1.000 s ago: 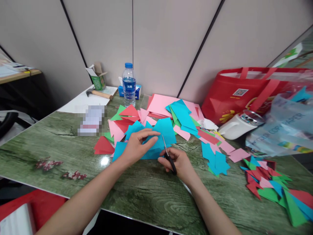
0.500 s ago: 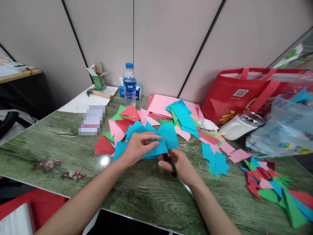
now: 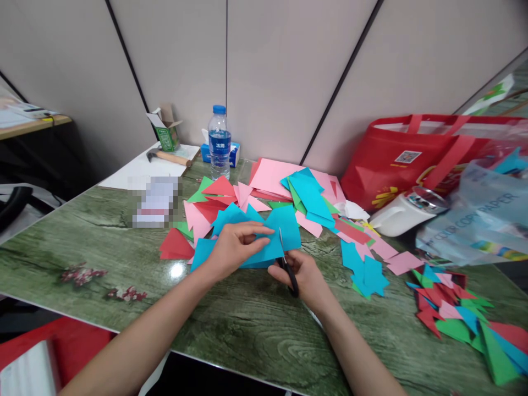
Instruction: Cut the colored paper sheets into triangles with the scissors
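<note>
My left hand lies over a sheet of blue paper, its thumb and fingers closed on it. The paper is held a little above the tabletop, and its lower edge faces me. Black-handled scissors are gripped in my right hand. Their blade stands against the blue paper, just right of my left fingertips. How far the blades are apart is hard to make out. Behind and under the sheet lie more blue pieces, along with red triangles and pink paper pieces.
A phone-like blurred object lies left. Behind are a hammer, a small green box, a water bottle and a tissue box. Rightward are a white mug, a red bag and folded paper pieces.
My right thumb and the scissors' handles have shifted slightly. My left hand and the blue paper hold almost the same place.
</note>
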Motion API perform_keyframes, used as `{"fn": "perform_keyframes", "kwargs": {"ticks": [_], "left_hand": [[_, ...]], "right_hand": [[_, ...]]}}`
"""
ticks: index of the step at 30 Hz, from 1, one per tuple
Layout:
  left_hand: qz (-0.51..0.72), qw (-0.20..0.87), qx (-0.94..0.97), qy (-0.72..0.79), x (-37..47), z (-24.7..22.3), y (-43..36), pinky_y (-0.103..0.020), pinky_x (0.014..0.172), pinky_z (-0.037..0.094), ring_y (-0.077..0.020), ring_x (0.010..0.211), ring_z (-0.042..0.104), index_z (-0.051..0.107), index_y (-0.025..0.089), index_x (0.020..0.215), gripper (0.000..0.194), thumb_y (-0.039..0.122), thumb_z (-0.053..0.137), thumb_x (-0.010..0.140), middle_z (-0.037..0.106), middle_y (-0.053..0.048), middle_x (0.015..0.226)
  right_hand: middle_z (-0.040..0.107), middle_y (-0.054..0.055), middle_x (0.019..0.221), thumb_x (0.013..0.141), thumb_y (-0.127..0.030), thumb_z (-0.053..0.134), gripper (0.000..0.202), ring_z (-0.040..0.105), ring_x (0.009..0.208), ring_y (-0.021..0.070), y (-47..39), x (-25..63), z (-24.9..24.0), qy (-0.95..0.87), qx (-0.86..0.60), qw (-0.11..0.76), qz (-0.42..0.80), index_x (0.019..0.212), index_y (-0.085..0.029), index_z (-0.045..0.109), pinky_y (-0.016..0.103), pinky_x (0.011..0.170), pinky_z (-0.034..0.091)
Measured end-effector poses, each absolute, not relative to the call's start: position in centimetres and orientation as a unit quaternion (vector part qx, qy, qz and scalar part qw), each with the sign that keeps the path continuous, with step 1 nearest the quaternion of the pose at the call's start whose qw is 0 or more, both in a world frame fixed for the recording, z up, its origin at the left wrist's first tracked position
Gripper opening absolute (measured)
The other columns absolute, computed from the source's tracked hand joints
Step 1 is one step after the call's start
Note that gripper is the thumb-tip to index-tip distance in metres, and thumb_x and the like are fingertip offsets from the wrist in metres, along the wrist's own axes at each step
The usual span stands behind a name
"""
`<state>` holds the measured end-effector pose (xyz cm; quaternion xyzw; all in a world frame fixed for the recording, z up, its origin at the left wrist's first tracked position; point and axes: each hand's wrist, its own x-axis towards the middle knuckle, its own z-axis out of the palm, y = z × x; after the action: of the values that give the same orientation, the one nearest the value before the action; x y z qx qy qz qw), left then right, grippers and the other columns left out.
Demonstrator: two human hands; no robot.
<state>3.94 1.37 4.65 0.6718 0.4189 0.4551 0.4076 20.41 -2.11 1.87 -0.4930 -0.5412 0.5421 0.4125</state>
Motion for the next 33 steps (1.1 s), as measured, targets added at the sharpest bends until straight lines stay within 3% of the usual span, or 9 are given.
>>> {"fn": "perform_keyframes", "kwargs": {"ticks": [7, 27, 33], "left_hand": [[0.452, 0.393, 0.677, 0.427, 3.98, 4.57, 1.42, -0.028, 0.068, 0.053, -0.0197, 0.088, 0.064, 0.073, 0.019, 0.087, 0.018, 0.022, 0.065, 0.071, 0.072, -0.006, 0.091], [0.448, 0.419, 0.668, 0.421, 3.87, 4.25, 1.59, -0.023, 0.057, 0.05, -0.0154, 0.076, 0.063, 0.073, 0.018, 0.087, 0.019, 0.023, 0.064, 0.071, 0.07, -0.006, 0.089], [0.451, 0.435, 0.662, 0.413, 3.95, 4.45, 1.48, -0.024, 0.06, 0.051, -0.0152, 0.075, 0.064, 0.072, 0.017, 0.088, 0.018, 0.022, 0.064, 0.073, 0.071, -0.006, 0.09]], "right_hand": [[0.045, -0.006, 0.05, 0.056, -0.048, 0.075, 0.042, 0.038, 0.047, 0.0079, -2.16, 20.15, 1.92, -0.539, -0.502, 0.418, 0.532, 0.058, -0.018, 0.047, 0.021, 0.044, 0.03], [0.048, -0.005, 0.038, 0.05, -0.053, 0.075, 0.043, 0.04, 0.034, 0.0079, -2.2, 20.08, 2.01, -0.522, -0.549, 0.396, 0.519, 0.055, -0.018, 0.05, 0.021, 0.035, 0.033], [0.048, -0.006, 0.038, 0.053, -0.051, 0.075, 0.042, 0.042, 0.034, 0.0089, -2.25, 20.15, 1.74, -0.528, -0.551, 0.378, 0.524, 0.059, -0.017, 0.052, 0.022, 0.036, 0.034]]}}
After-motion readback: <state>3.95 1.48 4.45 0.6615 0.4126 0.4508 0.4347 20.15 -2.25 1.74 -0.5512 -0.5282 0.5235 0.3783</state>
